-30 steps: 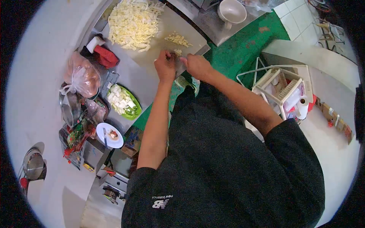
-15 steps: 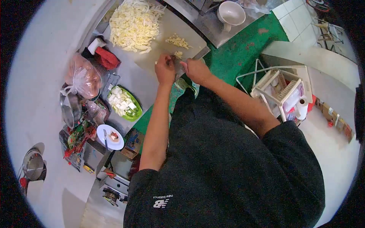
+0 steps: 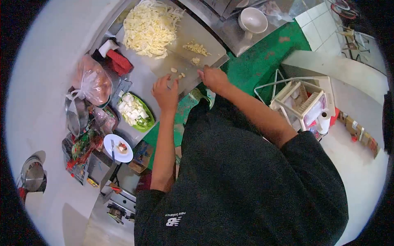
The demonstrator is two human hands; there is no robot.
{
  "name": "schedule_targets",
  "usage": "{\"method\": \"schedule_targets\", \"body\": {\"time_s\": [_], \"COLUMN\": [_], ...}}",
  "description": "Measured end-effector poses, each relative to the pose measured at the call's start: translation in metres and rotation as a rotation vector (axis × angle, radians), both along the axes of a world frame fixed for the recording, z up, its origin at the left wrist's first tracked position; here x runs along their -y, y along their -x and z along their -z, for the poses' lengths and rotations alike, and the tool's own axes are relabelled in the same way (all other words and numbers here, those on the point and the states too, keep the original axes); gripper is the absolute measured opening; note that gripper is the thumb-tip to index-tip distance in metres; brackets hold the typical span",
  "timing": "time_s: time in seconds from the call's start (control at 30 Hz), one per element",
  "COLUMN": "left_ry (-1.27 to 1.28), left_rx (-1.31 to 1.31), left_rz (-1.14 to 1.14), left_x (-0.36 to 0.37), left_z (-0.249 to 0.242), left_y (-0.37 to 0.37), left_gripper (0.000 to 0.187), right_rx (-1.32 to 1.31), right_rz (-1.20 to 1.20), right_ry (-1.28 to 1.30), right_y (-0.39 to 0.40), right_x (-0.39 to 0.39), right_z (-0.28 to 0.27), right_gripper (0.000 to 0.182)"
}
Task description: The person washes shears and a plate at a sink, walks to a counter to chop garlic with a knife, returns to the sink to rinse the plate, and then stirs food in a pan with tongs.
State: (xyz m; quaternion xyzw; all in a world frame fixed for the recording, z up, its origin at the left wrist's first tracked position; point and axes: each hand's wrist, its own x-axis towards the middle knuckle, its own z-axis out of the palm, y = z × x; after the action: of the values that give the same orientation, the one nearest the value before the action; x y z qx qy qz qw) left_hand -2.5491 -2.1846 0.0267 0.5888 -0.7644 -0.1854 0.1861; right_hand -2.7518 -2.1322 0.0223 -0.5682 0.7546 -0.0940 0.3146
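My right hand (image 3: 215,79) is closed around the handle of a knife (image 3: 186,61), whose blade lies low over the steel counter and is hard to make out. Just left of it, my left hand (image 3: 165,94) is empty, thumb and fingers apart. A few pale pieces that look like garlic cloves (image 3: 182,75) lie beyond its fingertips. Past the knife is a small heap of chopped garlic (image 3: 195,61), with a longer pile of chopped garlic (image 3: 196,48) farther off. A large mound of shredded cabbage (image 3: 150,28) covers the far left of the counter.
On the left are a green tray (image 3: 148,124) of white cubes, a bag of round brownish things (image 3: 93,80), a red cloth (image 3: 119,62) and a white plate (image 3: 126,156) with a utensil. A white bowl (image 3: 253,21) stands far right; a plastic rack (image 3: 303,96) stands right.
My left hand has moved left and toward me, away from the knife, and its fingers have opened. Several cloves now show on the counter. My right hand has shifted slightly, still holding the knife.
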Motion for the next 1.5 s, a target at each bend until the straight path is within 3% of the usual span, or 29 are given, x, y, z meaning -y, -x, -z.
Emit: {"method": "schedule_targets", "body": {"time_s": [0.2, 0.47, 0.57, 0.73, 0.9, 0.97, 1.1, 1.2, 1.27, 1.4, 1.47, 1.5], "left_ry": [0.016, -0.109, -0.219, -0.311, -0.337, -0.326, -0.301, -0.256, -0.277, -0.242, 0.137, 0.136], "left_rx": [0.161, 0.079, -0.021, -0.057, -0.209, -0.248, -0.233, -0.375, -0.419, -0.529, -0.313, -0.312], "left_rz": [0.114, -0.126, -0.171, -0.207, -0.166, -0.011, 0.053, 0.027, -0.269, -0.448, -0.212, -0.209], "left_x": [0.001, 0.005, 0.013, 0.022, 0.028, 0.03, 0.029, 0.028, 0.023, 0.029, 0.042, 0.047], "left_z": [0.007, 0.005, 0.014, 0.011, 0.015, 0.013, 0.012, 0.013, 0.01, -0.01, -0.004, -0.004], "left_y": [0.014, 0.014, 0.01, 0.017, 0.032, 0.043, 0.062, 0.065, 0.057, 0.04, 0.041, 0.048], "left_gripper": [0.038, 0.039, 0.037, 0.029, 0.023, 0.024, 0.026, 0.027, 0.024, 0.022, 0.021, 0.021], "right_rx": [-0.096, -0.136, -0.017, 0.047, -0.027, -0.008, -0.001, 0.043, 0.055, 0.073, 0.062, 0.049], "right_rz": [-0.246, -0.315, -0.314, -0.284, -0.366, -0.364, -0.202, -0.141, -0.124, -0.317, -0.404, -0.443], "right_ry": [-0.048, -0.093, -0.113, 0.128, -0.04, -0.04, 0.076, 0.123, 0.138, 0.169, 0.199, 0.233], "right_y": [0.039, 0.055, 0.055, 0.082, 0.098, 0.099, 0.082, 0.071, 0.068, 0.073, 0.077, 0.076], "right_x": [0.015, 0.0, -0.005, 0.001, 0.024, 0.02, -0.002, -0.012, -0.015, -0.007, 0.003, 0.01], "right_z": [-0.017, -0.021, -0.013, 0.018, -0.01, -0.01, -0.006, -0.006, -0.005, 0.004, 0.017, 0.024], "right_gripper": [0.052, 0.051, 0.051, 0.049, 0.047, 0.046, 0.044, 0.042, 0.041, 0.041, 0.041, 0.043]}}
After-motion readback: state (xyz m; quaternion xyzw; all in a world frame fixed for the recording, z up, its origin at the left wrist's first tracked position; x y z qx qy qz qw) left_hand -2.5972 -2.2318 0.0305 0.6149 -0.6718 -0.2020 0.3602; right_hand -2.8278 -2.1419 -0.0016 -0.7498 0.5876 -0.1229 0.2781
